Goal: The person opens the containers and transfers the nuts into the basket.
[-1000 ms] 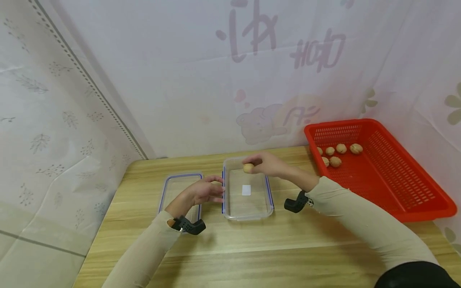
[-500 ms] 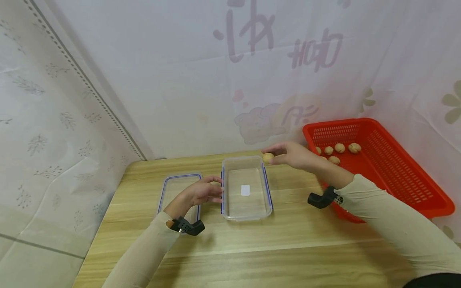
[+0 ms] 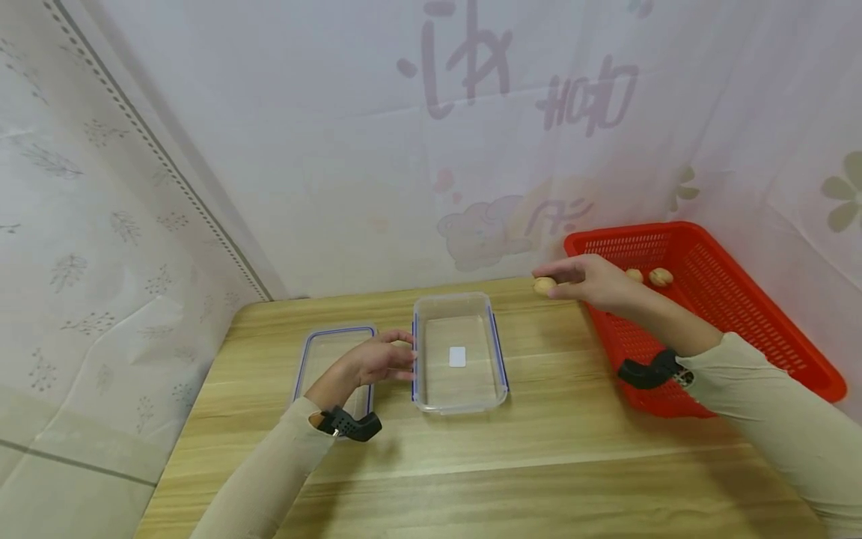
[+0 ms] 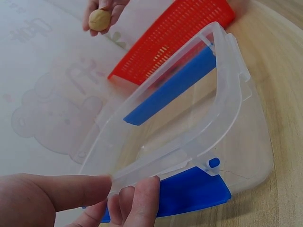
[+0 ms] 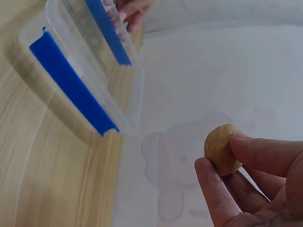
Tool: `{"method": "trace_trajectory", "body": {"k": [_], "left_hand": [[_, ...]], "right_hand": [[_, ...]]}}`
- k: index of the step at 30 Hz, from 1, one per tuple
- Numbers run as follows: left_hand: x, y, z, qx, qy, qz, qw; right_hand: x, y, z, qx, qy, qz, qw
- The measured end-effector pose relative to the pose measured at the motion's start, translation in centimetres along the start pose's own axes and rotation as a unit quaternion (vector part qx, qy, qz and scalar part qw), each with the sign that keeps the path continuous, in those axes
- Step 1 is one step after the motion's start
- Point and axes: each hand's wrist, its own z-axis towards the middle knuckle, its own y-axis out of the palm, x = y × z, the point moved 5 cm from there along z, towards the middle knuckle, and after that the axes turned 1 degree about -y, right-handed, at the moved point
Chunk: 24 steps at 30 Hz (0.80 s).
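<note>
My right hand [image 3: 592, 283] pinches a walnut [image 3: 544, 286] between thumb and fingertips, in the air beside the left rim of the red basket [image 3: 609, 337]. In the right wrist view the walnut [image 5: 222, 149] is round and light brown. A clear plastic food container [image 3: 494, 404] with blue side clips stands lidless at the middle of the table; only a white label shows inside. My left hand [image 3: 382, 359] touches its left side with loosely bent fingers. In the left wrist view these fingertips [image 4: 147, 191] rest at the blue clip [image 4: 189, 194].
The container's blue-edged clear lid [image 3: 313, 340] lies left of it on the wooden table [image 3: 417, 471], partly under the left forearm. Walnuts [image 3: 661, 277] lie at the back of the basket, some hidden by the right hand. A printed curtain [image 3: 337, 187] hangs behind the table.
My right hand has moved right with the walnut, from above the container to beside the basket. The left hand and the container have stayed in place.
</note>
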Motion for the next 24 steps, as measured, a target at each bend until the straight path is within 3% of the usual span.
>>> {"method": "trace_trajectory", "body": {"k": [8,16,24], "left_hand": [[0.0,0.0,0.0,0.001,-0.001,-0.007,1.0],[0.1,0.0,-0.1,0.0,0.001,-0.001,1.0],[-0.2,-0.1,0.1,0.004,0.003,-0.004,1.0]], "right_hand": [[2.4,-2.5,-1.8,0.017,0.06,0.026,0.9977],[5.0,-5.3,-3.4,0.033,0.073,0.002,0.9967],[8.0,-7.3,-3.7,0.058,0.078,-0.009,0.9952]]}}
